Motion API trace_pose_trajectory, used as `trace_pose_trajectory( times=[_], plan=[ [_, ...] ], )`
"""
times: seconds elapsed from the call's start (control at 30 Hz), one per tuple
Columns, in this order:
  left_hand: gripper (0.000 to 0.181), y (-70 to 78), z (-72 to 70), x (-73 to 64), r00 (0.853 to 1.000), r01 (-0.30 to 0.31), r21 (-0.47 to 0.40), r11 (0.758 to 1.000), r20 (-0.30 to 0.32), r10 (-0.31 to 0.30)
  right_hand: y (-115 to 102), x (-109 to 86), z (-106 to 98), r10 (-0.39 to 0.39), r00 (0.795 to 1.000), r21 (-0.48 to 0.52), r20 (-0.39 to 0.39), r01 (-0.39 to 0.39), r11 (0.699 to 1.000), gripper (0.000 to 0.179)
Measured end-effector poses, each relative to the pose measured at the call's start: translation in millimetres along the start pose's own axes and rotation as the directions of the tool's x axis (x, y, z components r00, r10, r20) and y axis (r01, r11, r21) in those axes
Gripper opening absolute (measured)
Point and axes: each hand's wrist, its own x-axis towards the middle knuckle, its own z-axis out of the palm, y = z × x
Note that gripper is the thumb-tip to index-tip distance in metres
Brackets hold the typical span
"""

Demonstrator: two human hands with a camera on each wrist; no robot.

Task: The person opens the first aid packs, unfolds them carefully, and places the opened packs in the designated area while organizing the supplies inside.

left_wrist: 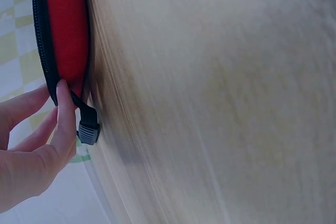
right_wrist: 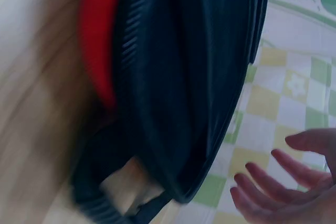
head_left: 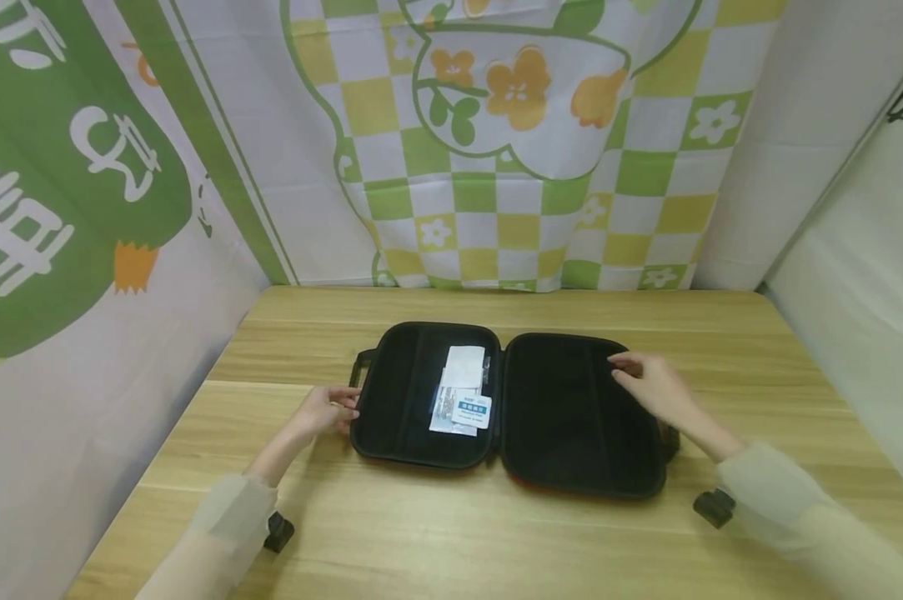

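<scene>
A zippered case (head_left: 402,450) lies unfolded on the table, black inside and red outside. My left hand (head_left: 323,410) is at the outer edge of its left half. In the left wrist view, the fingers of that hand (left_wrist: 42,153) pinch the case's rim (left_wrist: 71,40) beside the strap handle (left_wrist: 89,129). White packets (head_left: 466,367) and a small blue-and-white card (head_left: 472,410) rest inside the left half. Over the far right part of the right half (head_left: 556,417) hovers my right hand (head_left: 654,385). Its fingers are loosely bent and hold nothing in the right wrist view (right_wrist: 294,187).
The wooden table (head_left: 436,542) extends around the case. A patterned cloth (head_left: 496,208) hangs behind the table's back edge, and white sheets (head_left: 871,275) hang at the sides. Black wrist devices (head_left: 714,507) are on both forearms. A second strap handle (head_left: 672,442) is on the case's right side.
</scene>
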Motion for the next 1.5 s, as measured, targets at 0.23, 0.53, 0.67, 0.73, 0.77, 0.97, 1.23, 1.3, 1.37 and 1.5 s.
trace_pose_trajectory(
  times=[0.23, 0.53, 0.67, 0.73, 0.77, 0.97, 1.23, 1.3, 1.37, 1.5],
  plan=[
    [0.042, 3.9, 2.3, 3.0, 0.998, 0.061, 0.041, 0.997, -0.021, -0.061, -23, 13.8, 25, -0.078, 0.988, 0.101, 0.131, 0.065, 0.993, 0.028],
    [0.041, 3.4, 2.8, 2.1, 0.998, 0.06, 0.045, 0.997, -0.016, -0.06, -46, 24.5, 60, -0.189, 0.961, 0.189, 0.201, 0.151, 0.97, 0.025],
    [0.041, 4.0, 2.5, 1.6, 0.998, 0.056, 0.051, 0.997, -0.014, -0.056, -54, 28.3, 73, -0.212, 0.954, 0.206, 0.213, 0.168, 0.964, 0.025],
    [0.041, 5.0, 2.3, 1.0, 0.998, 0.056, 0.054, 0.997, -0.012, -0.055, -58, 30.4, 78, -0.225, 0.949, 0.207, 0.223, 0.18, 0.962, 0.024],
    [0.041, 5.5, 2.2, 0.7, 0.998, 0.057, 0.055, 0.997, -0.011, -0.056, -60, 31.4, 80, -0.232, 0.945, 0.21, 0.23, 0.184, 0.96, 0.025],
    [0.042, 6.1, 2.3, 0.5, 0.998, 0.067, 0.045, 0.997, -0.01, -0.066, -72, 36.9, 91, -0.247, 0.928, 0.212, 0.279, 0.191, 0.958, 0.026],
    [0.041, 5.5, 1.4, 0.3, 0.998, 0.067, 0.035, 0.997, 0.009, -0.068, -79, 46.2, 101, -0.237, 0.922, 0.176, 0.306, 0.19, 0.966, 0.03],
    [0.041, 5.0, 1.0, 0.2, 0.997, 0.071, 0.034, 0.997, 0.012, -0.071, -78, 49.0, 104, -0.24, 0.918, 0.17, 0.315, 0.195, 0.966, 0.031],
    [0.041, 4.4, 1.0, 0.0, 0.997, 0.071, 0.032, 0.997, 0.013, -0.071, -78, 51.6, 106, -0.244, 0.915, 0.161, 0.322, 0.201, 0.966, 0.032],
    [0.041, 3.5, 1.4, 0.1, 0.998, 0.063, 0.032, 0.998, 0.013, -0.063, -78, 53.9, 112, -0.247, 0.908, 0.118, 0.337, 0.219, 0.969, 0.034]
  ],
)
